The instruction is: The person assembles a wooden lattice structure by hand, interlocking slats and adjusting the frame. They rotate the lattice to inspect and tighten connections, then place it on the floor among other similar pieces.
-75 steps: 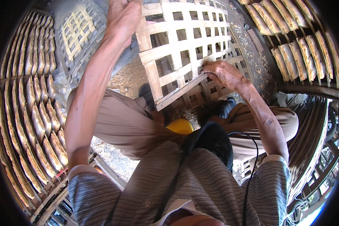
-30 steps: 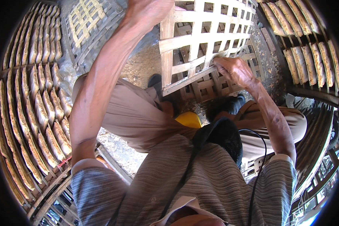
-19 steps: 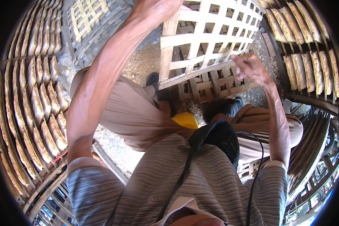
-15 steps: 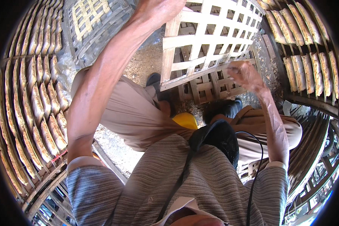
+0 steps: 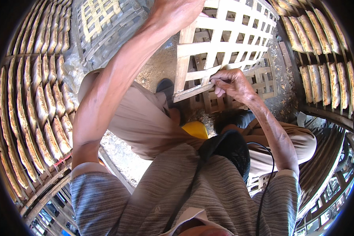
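Note:
A pale woven bamboo lattice panel (image 5: 220, 29) stands tilted in front of me, above my feet. My right hand (image 5: 234, 84) is closed on its near edge, thumb and fingers pinching the bottom strip. At the top of the view, my left hand (image 5: 181, 10) grips the panel's left side; most of its fingers are cut off or hidden behind the panel. Behind and below stands another lattice panel (image 5: 265, 78), browner and partly covered.
Racks of upright, split pale-brown pieces (image 5: 39, 106) line the left; similar rows (image 5: 326, 82) stand at right. More lattice panels (image 5: 102, 19) lie at the far left. Between my dark shoes is a yellow object (image 5: 195, 129). Stacked thin strips (image 5: 322, 157) sit by my right knee.
My right hand has moved left along the panel's near edge and now pinches it closer to the left corner. My left hand stays at the panel's left side.

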A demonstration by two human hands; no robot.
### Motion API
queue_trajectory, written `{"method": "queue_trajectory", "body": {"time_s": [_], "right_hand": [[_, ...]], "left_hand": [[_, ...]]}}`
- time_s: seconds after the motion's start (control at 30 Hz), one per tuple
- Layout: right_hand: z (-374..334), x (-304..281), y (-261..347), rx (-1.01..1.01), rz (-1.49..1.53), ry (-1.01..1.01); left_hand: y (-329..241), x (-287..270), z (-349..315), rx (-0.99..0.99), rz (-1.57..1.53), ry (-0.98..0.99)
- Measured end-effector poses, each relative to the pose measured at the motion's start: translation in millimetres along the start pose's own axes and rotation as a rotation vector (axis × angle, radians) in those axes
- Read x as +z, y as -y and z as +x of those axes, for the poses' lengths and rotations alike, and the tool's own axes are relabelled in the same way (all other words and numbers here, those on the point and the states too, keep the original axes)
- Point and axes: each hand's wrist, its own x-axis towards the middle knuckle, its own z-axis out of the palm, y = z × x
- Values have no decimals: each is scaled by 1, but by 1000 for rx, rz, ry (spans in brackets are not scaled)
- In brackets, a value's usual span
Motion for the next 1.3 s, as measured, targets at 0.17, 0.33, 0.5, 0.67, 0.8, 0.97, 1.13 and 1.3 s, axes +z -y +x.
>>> {"method": "queue_trajectory", "body": {"time_s": [0.17,0.33,0.5,0.67,0.8,0.97,1.13,1.3], "right_hand": [[-5,5,1,-174,-266,-86],[-16,3,21,-37,1,-43],[-19,-13,37,-38,-464,-22],[-14,20,29,-590,-501,-82],[-7,14,37,-544,-625,50],[1,12,24,-635,-715,54],[-5,27,22,-841,-1077,-88],[-10,30,13,-829,-1148,-38]], "left_hand": [[-4,-4,-6,-34,39,72],[-6,-6,-12,105,-83,37],[0,-6,-5,100,-91,63],[10,7,2,143,-19,20],[1,5,7,72,-9,-42],[-10,22,-16,196,127,-187],[-7,8,0,38,-141,53],[-20,23,-6,3,-229,6]]}}
